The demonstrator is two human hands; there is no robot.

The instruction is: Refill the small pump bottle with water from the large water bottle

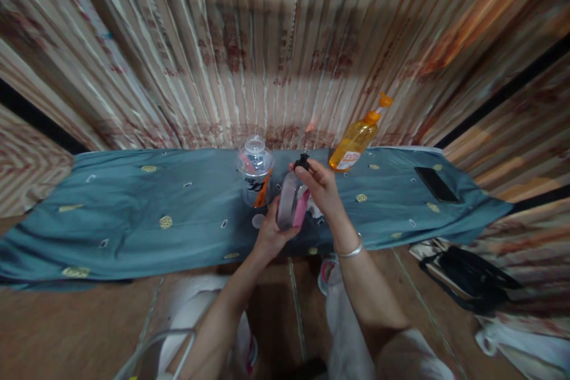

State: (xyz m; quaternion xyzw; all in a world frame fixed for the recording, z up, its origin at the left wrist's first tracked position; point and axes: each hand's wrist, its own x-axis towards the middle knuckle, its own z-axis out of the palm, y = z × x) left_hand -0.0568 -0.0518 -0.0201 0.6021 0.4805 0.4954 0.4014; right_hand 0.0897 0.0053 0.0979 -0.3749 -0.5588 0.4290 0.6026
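Bottle (288, 205), clear, light, likely slippery plastic: left hand (269, 234) wraps its body, right hand (321, 187) pinches the black cap (303, 161).

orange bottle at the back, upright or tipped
Upright: the orange bottle stands on its base on the blue cloth, nozzle up, apart from both hands.

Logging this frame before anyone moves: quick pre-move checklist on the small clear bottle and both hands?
1. Left hand grips the small clear bottle with the pink label from below: ok.
2. Right hand fingertips pinch the small black cap at its top: ok.
3. Cap tight or loose: cannot tell.
4. Bottle held above the blue-grey patterned cloth, tilted slightly: ok.
5. Clear plastic jar with domed lid stands upright close behind the left hand: ok.
6. Orange liquid bottle with orange nozzle apart from the right hand: ok.
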